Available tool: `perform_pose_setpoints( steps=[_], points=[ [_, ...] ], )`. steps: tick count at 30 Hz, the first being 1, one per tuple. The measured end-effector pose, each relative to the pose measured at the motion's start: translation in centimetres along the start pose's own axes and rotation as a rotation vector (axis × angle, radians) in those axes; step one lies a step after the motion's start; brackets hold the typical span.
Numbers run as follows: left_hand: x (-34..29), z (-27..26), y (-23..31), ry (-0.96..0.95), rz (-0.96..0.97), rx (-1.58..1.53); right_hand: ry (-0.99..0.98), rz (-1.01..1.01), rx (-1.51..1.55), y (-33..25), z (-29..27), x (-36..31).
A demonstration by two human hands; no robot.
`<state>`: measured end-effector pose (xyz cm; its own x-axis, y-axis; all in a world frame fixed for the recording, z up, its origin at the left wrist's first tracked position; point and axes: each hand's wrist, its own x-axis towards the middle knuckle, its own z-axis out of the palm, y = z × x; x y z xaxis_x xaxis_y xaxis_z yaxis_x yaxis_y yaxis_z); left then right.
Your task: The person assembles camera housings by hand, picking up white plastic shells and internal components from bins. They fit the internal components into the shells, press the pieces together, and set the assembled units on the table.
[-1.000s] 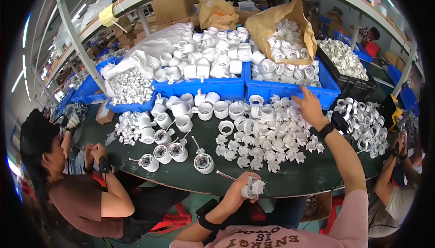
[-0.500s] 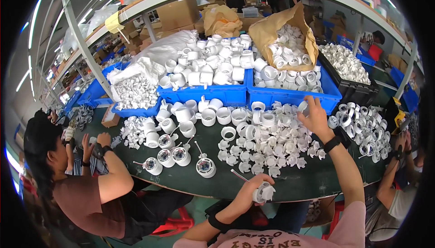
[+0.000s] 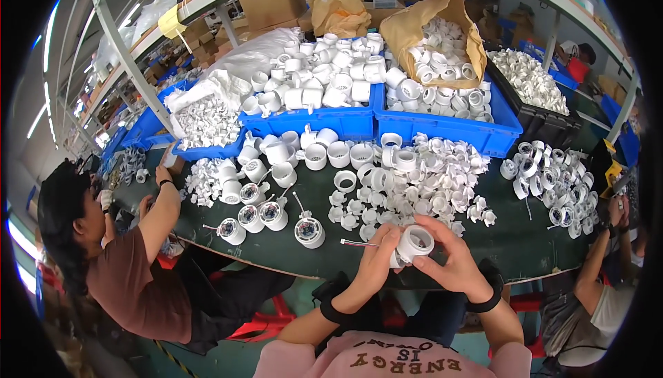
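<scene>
Just over the table's front edge my two hands have come together. My right hand (image 3: 458,262) is closed on a white plastic ring (image 3: 423,234), its opening tilted up. My left hand (image 3: 373,265) is closed on a small white plastic part (image 3: 396,260), mostly hidden by fingers and the ring; a thin wire (image 3: 357,243) sticks out to the left past it. Whether the ring and the part touch I cannot tell. Beyond my hands lies a heap of white petal-shaped pieces (image 3: 442,185). White housings with round electronics inside (image 3: 309,231) stand to the left, wires rising from some.
Blue bins (image 3: 449,132) of white cups and rings line the back, one with a brown paper bag (image 3: 390,33). A black crate (image 3: 545,129) stands right, above a pile of white rings with dark insides (image 3: 552,188). Co-workers (image 3: 117,267) sit on both sides.
My right hand has come back from the blue bin with a white ring, down to my left hand. The white part in my left hand is now mostly hidden. The co-worker at left has reached forward.
</scene>
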<state>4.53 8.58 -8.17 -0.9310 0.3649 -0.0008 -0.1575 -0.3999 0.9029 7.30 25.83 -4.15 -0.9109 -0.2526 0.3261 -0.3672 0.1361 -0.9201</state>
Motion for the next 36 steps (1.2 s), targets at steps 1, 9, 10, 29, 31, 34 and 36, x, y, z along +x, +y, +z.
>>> perform_pose_setpoints(
  steps=[1, 9, 10, 29, 31, 34, 36],
  points=[
    [-0.3, 0.0, 0.1, 0.007, -0.004, 0.000, 0.002, -0.042, -0.253, -0.6, -0.3, -0.3],
    [-0.5, 1.5, 0.6, 0.019, 0.314, 0.543, -0.015, -0.099, -0.385, -1.7, -1.4, -1.3],
    [-0.5, 1.1, 0.7, 0.043, 0.342, 0.557, 0.024, -0.080, -0.330, -1.9, -1.4, -1.5],
    [-1.2, 2.3, 2.2, 0.055, 0.431, 0.581, 0.079, -0.211, -0.217, -1.0, 1.0, -2.4],
    [-1.4, 2.0, 1.6, 0.026, 0.468, 0.608, 0.057, -0.262, -0.343, -1.4, 1.0, -2.8],
    [-2.9, 2.0, 2.0, 0.020, 0.414, 0.589, 0.015, -0.376, -0.450, -1.5, 1.3, -3.2],
    [-3.4, 2.1, 1.9, 0.042, 0.474, 0.589, 0.011, -0.433, -0.473, -1.6, 1.7, -3.4]
  ],
)
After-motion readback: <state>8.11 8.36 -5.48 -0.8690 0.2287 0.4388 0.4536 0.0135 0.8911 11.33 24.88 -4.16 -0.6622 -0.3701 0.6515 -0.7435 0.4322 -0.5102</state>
